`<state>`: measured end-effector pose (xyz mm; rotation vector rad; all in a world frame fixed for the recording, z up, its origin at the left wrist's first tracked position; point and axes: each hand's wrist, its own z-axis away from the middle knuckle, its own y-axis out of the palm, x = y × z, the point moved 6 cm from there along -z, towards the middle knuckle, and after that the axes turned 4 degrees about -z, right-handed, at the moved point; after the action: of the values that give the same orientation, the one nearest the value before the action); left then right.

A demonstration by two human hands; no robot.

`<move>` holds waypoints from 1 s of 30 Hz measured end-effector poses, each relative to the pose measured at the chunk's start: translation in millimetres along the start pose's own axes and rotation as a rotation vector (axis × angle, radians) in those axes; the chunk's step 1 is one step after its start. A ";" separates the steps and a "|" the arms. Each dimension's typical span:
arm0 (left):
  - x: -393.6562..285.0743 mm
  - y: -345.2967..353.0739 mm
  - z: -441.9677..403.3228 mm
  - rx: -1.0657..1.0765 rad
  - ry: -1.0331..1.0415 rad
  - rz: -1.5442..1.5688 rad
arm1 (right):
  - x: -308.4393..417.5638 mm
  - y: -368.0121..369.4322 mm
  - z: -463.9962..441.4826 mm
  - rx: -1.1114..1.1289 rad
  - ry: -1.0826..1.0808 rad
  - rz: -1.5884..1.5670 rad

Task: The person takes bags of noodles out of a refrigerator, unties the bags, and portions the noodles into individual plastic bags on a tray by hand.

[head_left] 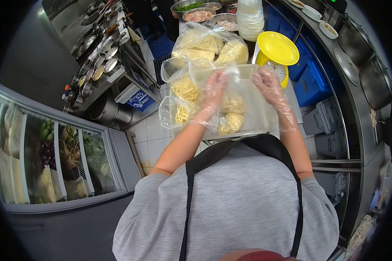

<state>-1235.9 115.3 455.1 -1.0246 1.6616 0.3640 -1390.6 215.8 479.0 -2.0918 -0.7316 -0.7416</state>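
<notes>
My left hand (pixel 214 91), in a clear plastic glove, is closed on a thin clear plastic bag (pixel 233 75) above a pale tray (pixel 260 113). My right hand (pixel 268 85), gloved too, is curled closed over the tray's right side, near the yellow scale (pixel 278 48). What it holds, if anything, does not show. Small portions of noodles (pixel 231 123) lie in the tray just below my left hand. Left of the tray are open clear bags with noodles (pixel 185 89). A large clear bag of noodles (pixel 200 47) stands behind the tray.
Metal bowls of meat (pixel 198 15) and a stack of clear plastic tubs (pixel 251 21) stand at the back. To the left are a rack of pans (pixel 104 61) and a glass-front fridge (pixel 61 152). Blue bins (pixel 311 82) and large pots (pixel 373 80) are on the right.
</notes>
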 end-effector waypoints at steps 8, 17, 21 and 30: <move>4.4 17.6 -15.0 0.018 -0.164 0.539 | 2.1 20.3 -15.7 -0.018 0.218 -0.495; 6.3 2.7 -11.7 0.085 -0.250 0.308 | 10.5 23.5 -5.2 0.169 0.179 -0.516; -10.8 7.0 -10.1 0.218 -0.140 0.326 | 26.2 28.2 -2.5 0.148 0.239 -0.609; -34.5 9.2 -8.2 0.163 0.031 0.086 | 11.7 19.5 -7.6 -0.002 0.266 -0.493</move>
<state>-1247.2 130.1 486.7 -0.8428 1.7365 0.2654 -1371.0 202.2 481.9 -1.7771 -1.1063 -1.2589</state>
